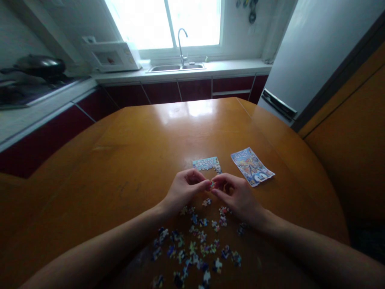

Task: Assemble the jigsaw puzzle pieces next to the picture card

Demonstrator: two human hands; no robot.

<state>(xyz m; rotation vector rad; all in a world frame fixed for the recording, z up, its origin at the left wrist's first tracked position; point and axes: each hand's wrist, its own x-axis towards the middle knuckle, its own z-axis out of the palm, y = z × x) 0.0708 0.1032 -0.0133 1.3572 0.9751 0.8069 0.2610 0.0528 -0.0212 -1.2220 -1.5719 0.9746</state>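
Note:
My left hand [188,186] and my right hand [234,192] meet above the table, fingertips pinched around a small colourful jigsaw puzzle piece [212,184]. Both hands appear to touch it. Just beyond them lies a partly joined puzzle section [206,163], a light blue strip with lettering and a short run down its right side. A loose pair of joined pieces [207,202] rests just below my fingers. Nearer to me, many loose puzzle pieces [195,249] are scattered between my forearms. To the right lies a creased picture sheet [252,166] with similar blue lettering.
The wooden table [144,140] has rounded edges. Behind it are a counter with a sink [165,68] and faucet [181,44], and a white microwave [112,56]. A dark pan [40,65] sits on the stove at left; a refrigerator [315,52] stands at right.

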